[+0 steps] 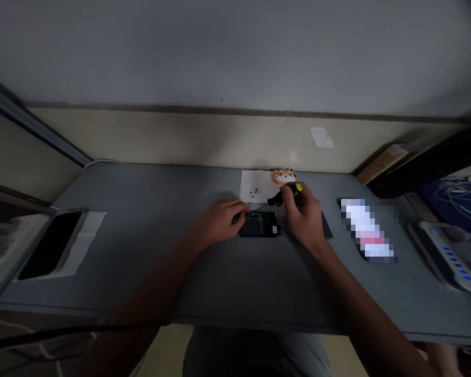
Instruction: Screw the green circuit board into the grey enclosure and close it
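Note:
A small black device with an exposed green circuit board [261, 224] lies flat on the grey desk. My left hand [224, 220] grips its left end, fingers curled at the upper left corner. My right hand [303, 212] is closed round a black screwdriver with a yellow cap [277, 198]. The screwdriver is tilted, its thin shaft pointing left to the board's upper left part, near my left fingertips; whether the tip touches cannot be made out. Behind the device, several tiny dark pieces [254, 192] lie on a white paper [246, 180].
An orange-and-white animal-faced item [284, 176] sits on the paper's right side. A dark flat piece [327, 226] lies beside my right wrist. One phone [53, 245] rests at the left, a blurred-out one [367, 230] at the right. A power strip [449, 256] stands far right.

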The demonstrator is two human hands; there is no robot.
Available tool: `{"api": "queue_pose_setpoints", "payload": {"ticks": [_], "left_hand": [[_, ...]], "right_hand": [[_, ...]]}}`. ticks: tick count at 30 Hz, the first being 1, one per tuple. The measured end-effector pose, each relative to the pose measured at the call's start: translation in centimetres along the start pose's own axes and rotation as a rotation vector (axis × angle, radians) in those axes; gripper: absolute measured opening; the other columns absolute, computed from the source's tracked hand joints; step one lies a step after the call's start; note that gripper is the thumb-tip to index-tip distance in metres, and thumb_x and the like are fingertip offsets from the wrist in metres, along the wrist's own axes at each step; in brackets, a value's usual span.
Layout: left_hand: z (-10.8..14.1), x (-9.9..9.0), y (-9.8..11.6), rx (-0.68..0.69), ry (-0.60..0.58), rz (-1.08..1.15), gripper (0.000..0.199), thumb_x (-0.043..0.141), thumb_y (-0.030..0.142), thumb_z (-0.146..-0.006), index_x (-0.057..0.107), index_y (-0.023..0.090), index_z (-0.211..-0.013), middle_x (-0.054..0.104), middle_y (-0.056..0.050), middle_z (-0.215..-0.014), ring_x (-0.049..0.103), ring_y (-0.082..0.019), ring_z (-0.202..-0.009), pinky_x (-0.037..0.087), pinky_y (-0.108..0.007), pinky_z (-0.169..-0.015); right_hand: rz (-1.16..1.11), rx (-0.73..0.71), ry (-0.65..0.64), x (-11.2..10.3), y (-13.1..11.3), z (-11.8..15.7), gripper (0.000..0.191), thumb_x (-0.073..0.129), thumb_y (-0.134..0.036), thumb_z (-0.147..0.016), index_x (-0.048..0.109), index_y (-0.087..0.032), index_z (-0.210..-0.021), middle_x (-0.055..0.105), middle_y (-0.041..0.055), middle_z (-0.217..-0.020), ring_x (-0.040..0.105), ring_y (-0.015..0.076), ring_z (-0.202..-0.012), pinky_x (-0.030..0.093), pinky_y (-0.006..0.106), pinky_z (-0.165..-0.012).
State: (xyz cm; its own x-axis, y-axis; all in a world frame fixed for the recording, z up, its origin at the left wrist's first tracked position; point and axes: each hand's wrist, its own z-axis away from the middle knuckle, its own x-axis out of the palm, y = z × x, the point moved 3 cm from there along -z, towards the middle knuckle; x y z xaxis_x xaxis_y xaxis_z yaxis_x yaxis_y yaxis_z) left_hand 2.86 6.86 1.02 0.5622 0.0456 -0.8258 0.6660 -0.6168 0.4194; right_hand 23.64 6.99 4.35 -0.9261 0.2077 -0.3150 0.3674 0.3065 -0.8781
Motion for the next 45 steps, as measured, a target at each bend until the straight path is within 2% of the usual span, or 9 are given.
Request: {"api": "queue_pose_setpoints", "payload": {"ticks": [6, 12, 15, 18, 26, 31, 39, 45], "left_hand": [[0.0, 0.2, -0.2, -0.001, 0.011, 0.052, 0.025, 0.054, 0.014, -0.095, 0.076, 0.024, -0.101, 0.077, -0.004, -0.093, 0.072, -0.021, -0.084, 0.058, -0.034, -0.081], [-0.1, 0.2, -0.2, 0.004, 0.022, 0.039, 0.023, 0.054, 0.013, -0.094, 0.074, 0.024, -0.097, 0.076, -0.003, -0.090, 0.072, -0.020, -0.084, 0.057, -0.032, -0.079], [-0.1, 0.1, -0.2, 0.012, 0.024, 0.047, 0.023, 0.053, 0.013, -0.094, 0.073, 0.024, -0.096, 0.075, -0.003, -0.089, 0.071, -0.020, -0.082, 0.057, -0.033, -0.079], [-0.2, 0.0, -0.2, 0.011, 0.014, 0.056, 0.023, 0.053, 0.014, -0.094, 0.073, 0.024, -0.096, 0.075, -0.002, -0.089, 0.070, -0.019, -0.080, 0.057, -0.032, -0.079], [-0.2, 0.1, -0.2, 0.024, 0.026, 0.063, 0.023, 0.052, 0.013, -0.094, 0.072, 0.023, -0.095, 0.076, -0.003, -0.089, 0.071, -0.020, -0.081, 0.057, -0.033, -0.078], [-0.2, 0.0, -0.2, 0.037, 0.036, 0.056, 0.022, 0.052, 0.014, -0.094, 0.072, 0.024, -0.097, 0.076, -0.002, -0.088, 0.072, -0.019, -0.080, 0.057, -0.032, -0.078], [-0.2, 0.2, -0.3, 0.079, 0.059, 0.027, 0.023, 0.049, 0.016, -0.097, 0.071, 0.023, -0.097, 0.075, -0.003, -0.091, 0.070, -0.018, -0.079, 0.056, -0.031, -0.078], [-0.2, 0.2, -0.4, 0.061, 0.028, 0.017, 0.021, 0.050, 0.016, -0.097, 0.070, 0.022, -0.097, 0.073, -0.002, -0.087, 0.069, -0.017, -0.078, 0.055, -0.030, -0.078]], "right_hand": [[0.064, -0.029, -0.014, 0.1, -0.9, -0.1, 0.032, 0.061, -0.056, -0.095, 0.062, -0.024, -0.088, 0.068, -0.0005, -0.067, 0.059, 0.0150, -0.057, 0.042, 0.030, -0.054], [0.181, -0.128, -0.196, 1.1, -2.8, -1.5, 0.029, 0.060, -0.053, -0.096, 0.060, -0.025, -0.089, 0.062, -0.0011, -0.067, 0.053, 0.0152, -0.057, 0.038, 0.030, -0.057], [0.259, -0.218, -0.244, 1.9, -3.9, -2.4, 0.025, 0.061, -0.048, -0.097, 0.056, -0.026, -0.084, 0.057, -0.0019, -0.063, 0.051, 0.0164, -0.058, 0.034, 0.030, -0.058], [0.277, -0.246, -0.270, 2.6, -4.5, -2.8, 0.025, 0.061, -0.044, -0.097, 0.052, -0.027, -0.081, 0.054, -0.0024, -0.060, 0.051, 0.0170, -0.059, 0.032, 0.030, -0.057], [0.198, -0.173, -0.195, 2.4, -3.5, -2.1, 0.023, 0.056, -0.045, -0.096, 0.049, -0.027, -0.084, 0.056, -0.0011, -0.066, 0.051, 0.0168, -0.060, 0.035, 0.031, -0.058], [0.182, -0.176, -0.204, 2.1, -3.4, -1.9, 0.021, 0.060, -0.041, -0.096, 0.050, -0.026, -0.084, 0.059, -0.0020, -0.067, 0.052, 0.0147, -0.059, 0.038, 0.030, -0.060], [0.214, -0.198, -0.198, 2.0, -3.4, -1.7, 0.023, 0.062, -0.037, -0.095, 0.048, -0.026, -0.080, 0.052, -0.0043, -0.060, 0.047, 0.0136, -0.054, 0.033, 0.028, -0.056], [0.177, -0.204, -0.242, 1.9, -3.4, -1.7, 0.022, 0.061, -0.034, -0.095, 0.046, -0.025, -0.081, 0.047, -0.0070, -0.058, 0.041, 0.0109, -0.050, 0.029, 0.027, -0.054]]}}
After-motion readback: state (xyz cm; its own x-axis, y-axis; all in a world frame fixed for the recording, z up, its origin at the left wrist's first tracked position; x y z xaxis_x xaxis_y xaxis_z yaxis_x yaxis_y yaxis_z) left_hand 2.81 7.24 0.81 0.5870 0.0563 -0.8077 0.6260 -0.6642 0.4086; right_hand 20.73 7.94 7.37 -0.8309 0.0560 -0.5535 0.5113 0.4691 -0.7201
